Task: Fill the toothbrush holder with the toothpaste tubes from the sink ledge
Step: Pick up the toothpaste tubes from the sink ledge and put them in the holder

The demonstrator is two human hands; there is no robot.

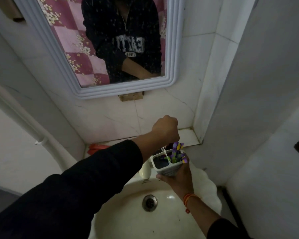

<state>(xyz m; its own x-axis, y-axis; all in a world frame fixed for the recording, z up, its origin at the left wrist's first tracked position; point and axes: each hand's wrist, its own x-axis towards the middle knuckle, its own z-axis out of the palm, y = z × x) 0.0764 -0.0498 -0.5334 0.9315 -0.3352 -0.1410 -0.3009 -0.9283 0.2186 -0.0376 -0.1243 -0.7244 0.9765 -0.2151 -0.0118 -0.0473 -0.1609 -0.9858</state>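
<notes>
The right hand [179,173] grips the white toothbrush holder [167,163] above the sink's [128,213] far right; the left hand [165,129], fisted, feeds purple toothpaste tubes [177,150] in. They look light, soft and slippery; pinch the stiffer cap end.

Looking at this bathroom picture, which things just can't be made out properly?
- Head view: what the left hand pinches; its fingers curl away from the camera.
- The red object on the ledge: the left sleeve covers part of it.
- Inside the toothbrush holder: dark, and the purple and yellow items are too blurred to tell apart.
- The holder's lower part: the right hand wraps it.
</notes>
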